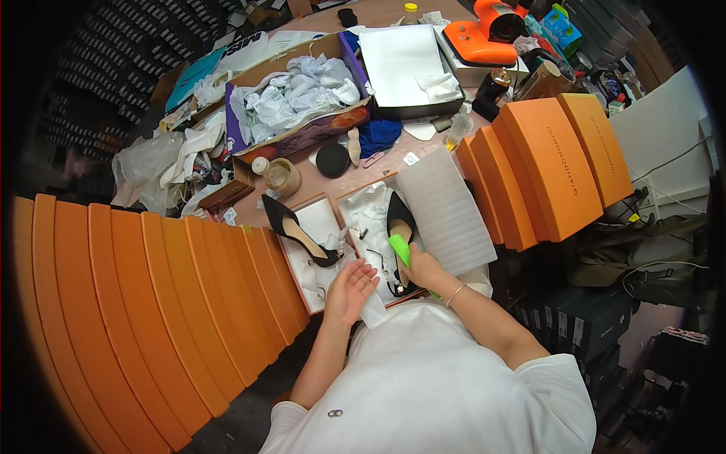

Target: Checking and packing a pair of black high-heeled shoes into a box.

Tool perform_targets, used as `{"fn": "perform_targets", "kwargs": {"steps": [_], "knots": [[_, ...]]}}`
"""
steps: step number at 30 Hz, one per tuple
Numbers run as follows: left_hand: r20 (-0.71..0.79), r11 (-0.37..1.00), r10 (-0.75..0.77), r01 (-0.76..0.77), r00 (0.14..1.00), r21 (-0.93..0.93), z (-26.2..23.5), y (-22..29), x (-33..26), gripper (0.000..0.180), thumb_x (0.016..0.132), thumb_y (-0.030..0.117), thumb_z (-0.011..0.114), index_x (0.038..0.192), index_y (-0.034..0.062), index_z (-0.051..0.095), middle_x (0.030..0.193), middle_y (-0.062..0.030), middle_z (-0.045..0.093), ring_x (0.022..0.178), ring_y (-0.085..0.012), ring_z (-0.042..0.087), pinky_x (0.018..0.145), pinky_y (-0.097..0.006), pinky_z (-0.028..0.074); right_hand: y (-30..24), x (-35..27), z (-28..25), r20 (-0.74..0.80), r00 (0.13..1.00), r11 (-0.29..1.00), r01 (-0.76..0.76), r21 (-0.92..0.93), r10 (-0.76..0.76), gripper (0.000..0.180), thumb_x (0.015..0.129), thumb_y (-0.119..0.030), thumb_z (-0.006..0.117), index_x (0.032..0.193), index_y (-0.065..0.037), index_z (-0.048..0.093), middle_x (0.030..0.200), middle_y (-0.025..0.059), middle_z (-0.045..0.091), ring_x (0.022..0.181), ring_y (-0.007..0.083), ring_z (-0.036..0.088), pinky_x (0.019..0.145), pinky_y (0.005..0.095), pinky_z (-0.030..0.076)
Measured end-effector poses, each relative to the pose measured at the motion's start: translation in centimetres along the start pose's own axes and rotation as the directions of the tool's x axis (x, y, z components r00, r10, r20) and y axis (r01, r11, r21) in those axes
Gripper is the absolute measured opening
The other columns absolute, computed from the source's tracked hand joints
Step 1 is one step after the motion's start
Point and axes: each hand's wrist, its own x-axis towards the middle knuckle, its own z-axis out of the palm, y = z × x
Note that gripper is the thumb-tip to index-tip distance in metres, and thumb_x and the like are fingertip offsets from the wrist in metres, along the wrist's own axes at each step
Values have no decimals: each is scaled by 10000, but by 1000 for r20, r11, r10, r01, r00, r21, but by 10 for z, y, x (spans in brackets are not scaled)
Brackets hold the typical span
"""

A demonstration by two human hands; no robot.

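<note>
My right hand [425, 272] is wrapped round a bright green, long-handled tool [399, 246] whose exact kind I cannot make out. The tool's end lies over a black pointed shoe [401, 218] in the right half of an open shoe box [348, 198]. Palm up, my left hand [354, 289] is over the box's near edge with fingers stretched and slightly curled. A piece of white tissue paper [372, 311] is beside its palm. The other black shoe [291, 227] lies across the left half of the box, its toe pointing away to the left.
Orange shoe boxes [159, 303] line the left side; more orange boxes [541, 166] stand at right. A white foam sheet [446, 208] leans beside the open box. Beyond are a carton of crumpled paper [295, 94], a glue jar [281, 178] and an orange machine [484, 38].
</note>
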Motion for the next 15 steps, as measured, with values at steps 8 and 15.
{"fn": "perform_targets", "kwargs": {"steps": [8, 15], "knots": [[-11, 957, 96, -90, 995, 275, -13, -20, -5, 412, 959, 401, 531, 1098, 14, 557, 1056, -114, 579, 977, -214, 574, 910, -410, 485, -18, -36, -36, -340, 882, 762, 457, 458, -325, 641, 777, -73, 637, 1359, 10, 381, 1047, 263, 621, 996, 417, 617, 846, 392, 486], [178, 980, -149, 122, 973, 157, 37, -8, 9, 472, 929, 440, 575, 1219, 69, 547, 1125, -64, 577, 968, -179, 569, 825, -376, 476, -65, -50, -86, -481, 784, 755, 573, 320, -391, 587, 805, -51, 611, 1347, -8, 390, 1008, 205, 625, 902, 285, 643, 787, 336, 496]]}}
